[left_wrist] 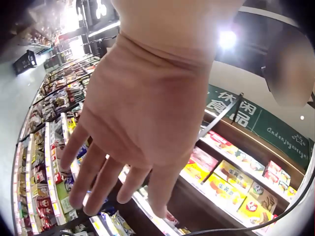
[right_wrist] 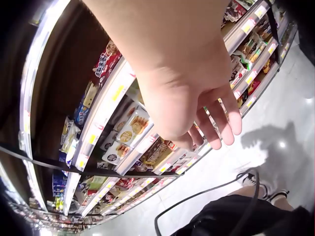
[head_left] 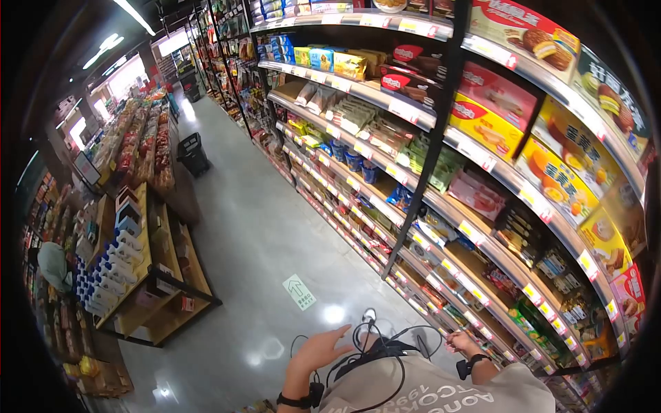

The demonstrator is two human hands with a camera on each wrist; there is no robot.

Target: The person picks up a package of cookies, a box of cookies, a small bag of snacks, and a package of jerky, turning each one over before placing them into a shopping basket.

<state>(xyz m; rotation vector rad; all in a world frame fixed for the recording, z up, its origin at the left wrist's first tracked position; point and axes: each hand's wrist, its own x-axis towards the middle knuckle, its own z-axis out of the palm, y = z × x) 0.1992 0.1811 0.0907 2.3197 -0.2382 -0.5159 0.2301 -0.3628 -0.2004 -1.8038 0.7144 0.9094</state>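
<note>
Shelves [head_left: 469,147] of packaged snacks [head_left: 483,128] line the person's right side. Left hand [head_left: 321,350]: empty, fingers extended. Right hand [head_left: 464,342]: empty, fingers loosely extended, beside the lower shelves. 1 arrow sign [head_left: 298,292] lies on the floor [head_left: 251,237] ahead.

Room to pass lies over the aisle floor [head_left: 248,227] between wooden stand [head_left: 191,268] and shelves [head_left: 358,146], beyond looping black cables [head_left: 385,342].

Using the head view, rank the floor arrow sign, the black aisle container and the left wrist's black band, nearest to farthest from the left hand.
1. Black band: on the wrist of the left hand.
2. Floor arrow sign: on the floor ahead.
3. Black container: farther up the aisle, toward the left.
</note>
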